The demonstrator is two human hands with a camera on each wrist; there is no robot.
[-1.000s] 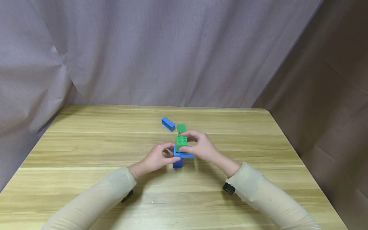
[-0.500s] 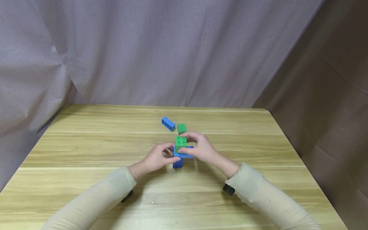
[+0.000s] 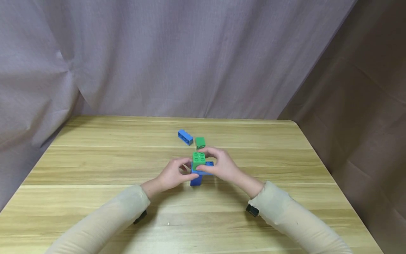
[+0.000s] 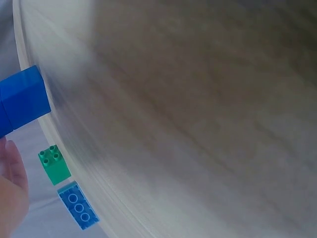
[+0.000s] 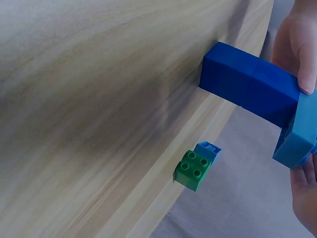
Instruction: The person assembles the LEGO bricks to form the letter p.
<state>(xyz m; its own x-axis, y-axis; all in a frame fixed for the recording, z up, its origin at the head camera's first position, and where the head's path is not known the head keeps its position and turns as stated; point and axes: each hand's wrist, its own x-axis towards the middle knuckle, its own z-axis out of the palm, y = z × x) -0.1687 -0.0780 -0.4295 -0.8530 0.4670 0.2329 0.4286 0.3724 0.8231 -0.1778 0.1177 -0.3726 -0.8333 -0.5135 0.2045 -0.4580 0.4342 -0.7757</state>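
Observation:
A column of dark blue toy building bricks (image 3: 195, 180) stands upright on the table; the right wrist view shows two stacked dark blue bricks (image 5: 247, 82). Across its top lies a longer, lighter blue brick (image 3: 207, 172), overhanging to the right. My left hand (image 3: 171, 173) grips this lighter blue brick at its left end between thumb and fingers. With thumb and forefinger my right hand (image 3: 224, 164) pinches a square green brick (image 3: 198, 159), studs up, at the left end of the lighter blue brick. Whether their studs are fully joined cannot be seen.
Behind the hands a second green brick (image 3: 200, 142) lies on its side on the wooden table (image 3: 111, 158). Left of it lies a blue brick (image 3: 185, 137), also tipped on its side. A grey curtain (image 3: 177, 63) hangs along the table's far edge.
My right hand has moved the green brick slightly left and down over the lighter blue brick, exposing more studs at its right end. The left hand has stayed in place.

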